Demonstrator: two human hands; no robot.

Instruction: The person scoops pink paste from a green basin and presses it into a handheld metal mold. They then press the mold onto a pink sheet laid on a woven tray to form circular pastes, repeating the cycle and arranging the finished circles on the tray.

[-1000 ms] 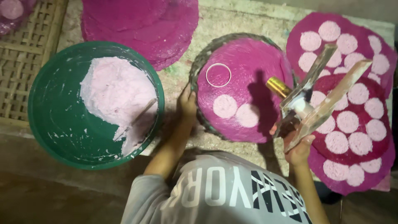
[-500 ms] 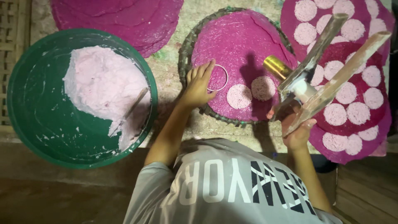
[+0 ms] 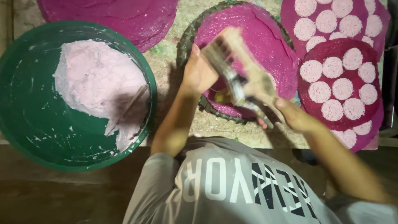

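Right hand grips blurry paste-caked tool over the magenta disc; left hand touches it, grip unclear tbh.

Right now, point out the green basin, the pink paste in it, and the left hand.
green basin (image 3: 29,124), head view, on its bare inner wall at the left.
pink paste (image 3: 95,79), head view, middle of the mound.
left hand (image 3: 200,71), head view, back of the hand.
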